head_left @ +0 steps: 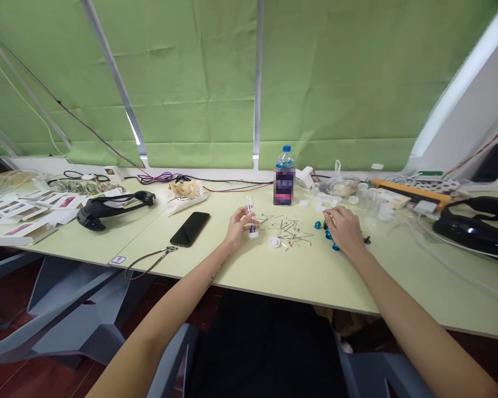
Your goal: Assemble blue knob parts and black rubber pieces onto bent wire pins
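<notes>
1. The left hand (237, 228) grips the clear tube (249, 205), just left of the thin metal sticks (292, 228) on the bench (269, 273). A loose grip could drop it.
2. The right hand (345, 226) bends over small blue bits (328, 234); whether it holds one is hard to tell. A bump might roll them away.
3. The sticks lie messily, so they could snag together.

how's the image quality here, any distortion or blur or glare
Head view: window bars fan outward, likely wide-angle stretch; head view: bottle label pixelated; head view: bright sliver between green blinds; head view: clear tube in the left hand lacks fine detail.
</notes>
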Demonstrator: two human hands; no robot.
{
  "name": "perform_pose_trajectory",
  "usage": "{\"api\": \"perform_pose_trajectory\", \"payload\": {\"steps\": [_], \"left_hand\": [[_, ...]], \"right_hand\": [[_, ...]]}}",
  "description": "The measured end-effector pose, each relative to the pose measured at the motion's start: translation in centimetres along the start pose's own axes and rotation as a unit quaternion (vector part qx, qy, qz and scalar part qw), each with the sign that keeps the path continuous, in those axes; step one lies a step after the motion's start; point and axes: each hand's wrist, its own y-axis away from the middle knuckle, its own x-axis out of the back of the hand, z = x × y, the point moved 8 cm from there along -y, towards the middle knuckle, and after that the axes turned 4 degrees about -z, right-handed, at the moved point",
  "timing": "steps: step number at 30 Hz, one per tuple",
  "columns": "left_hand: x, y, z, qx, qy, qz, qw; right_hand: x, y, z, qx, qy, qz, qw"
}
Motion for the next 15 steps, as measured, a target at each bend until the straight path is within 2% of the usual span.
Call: {"api": "perform_pose_trajectory", "payload": {"steps": [15], "left_hand": [[0.0, 0.0, -0.2, 0.006, -0.003, 0.003, 1.000]], "right_hand": [[-0.1, 0.3, 1.1, -0.077, 0.059, -0.022, 0.995]]}}
